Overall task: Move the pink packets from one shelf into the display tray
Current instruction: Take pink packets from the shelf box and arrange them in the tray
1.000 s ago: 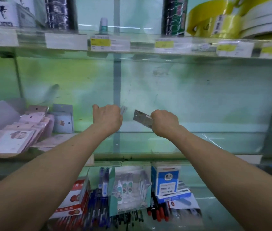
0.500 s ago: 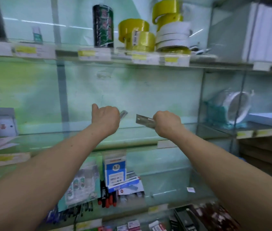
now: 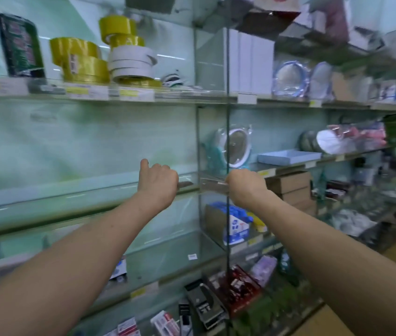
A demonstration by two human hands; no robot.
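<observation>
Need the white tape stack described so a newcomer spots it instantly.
Find the upper shelf, left of the upright glass divider. There the white tape rolls are stacked right of the big yellow tape rolls, with two smaller yellow rolls on top. They are the only white rolls; every neighbouring roll is yellow.

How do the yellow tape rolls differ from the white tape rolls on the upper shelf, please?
The yellow tape rolls are glossy and broad; the white tape rolls are matt and narrower. The white rolls sit sandwiched between yellow rolls, and more yellow rolls stack to their left. Both are stacked on one glass shelf.
</observation>
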